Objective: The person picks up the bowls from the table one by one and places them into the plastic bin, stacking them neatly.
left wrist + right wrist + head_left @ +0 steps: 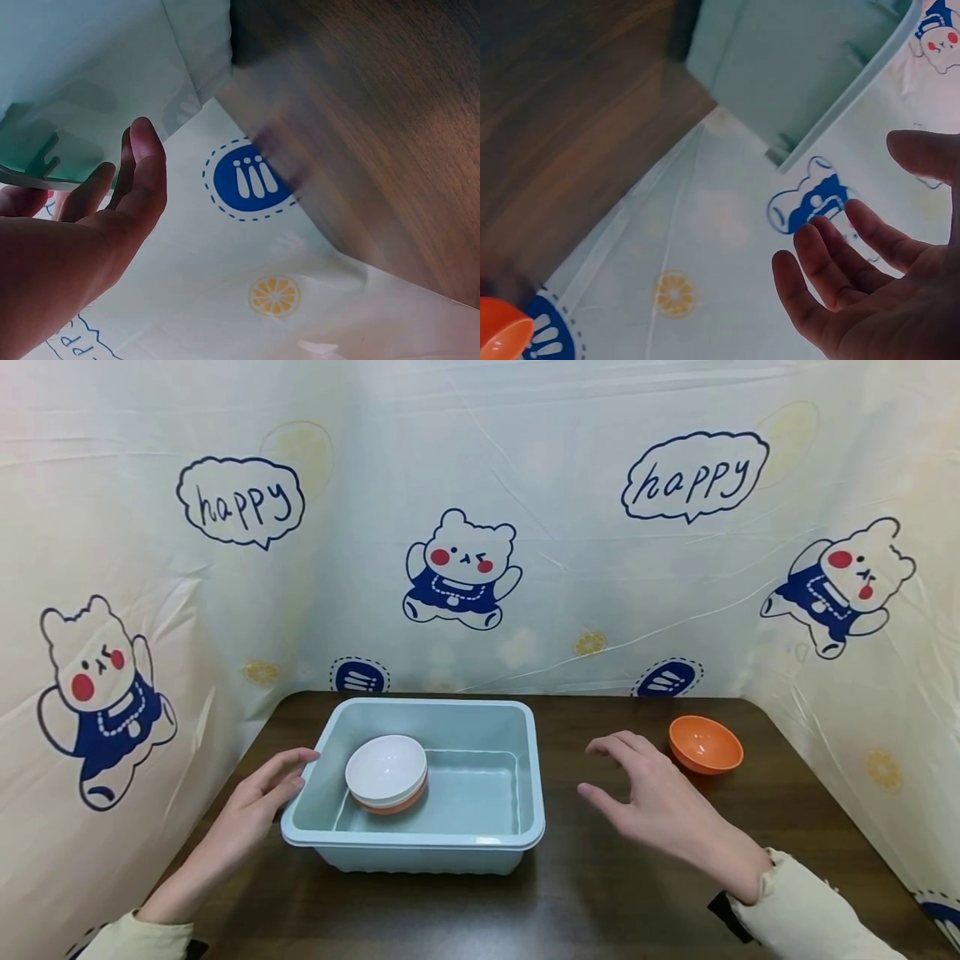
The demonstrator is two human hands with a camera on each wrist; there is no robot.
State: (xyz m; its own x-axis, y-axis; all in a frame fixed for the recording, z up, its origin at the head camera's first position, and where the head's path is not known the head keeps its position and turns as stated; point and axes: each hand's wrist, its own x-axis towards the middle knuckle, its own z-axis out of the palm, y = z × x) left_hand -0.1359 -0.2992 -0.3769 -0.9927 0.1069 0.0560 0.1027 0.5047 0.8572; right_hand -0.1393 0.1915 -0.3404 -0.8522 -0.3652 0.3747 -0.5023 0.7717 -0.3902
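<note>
A pale blue plastic basin stands on the dark wooden table. Inside it, toward the left, a white bowl is stacked on an orange one. My left hand is at the basin's left rim, fingers loosely bent; in the left wrist view its fingers lie against or just beside the outer wall, and contact is hard to tell. My right hand hovers right of the basin, thumb and fingers spread and holding nothing. Beyond it, an orange bowl sits upright at the table's right.
A pale curtain printed with bears and lettering hangs behind the table and along both sides. Dark wooden tabletop stretches in front of the basin and to its right.
</note>
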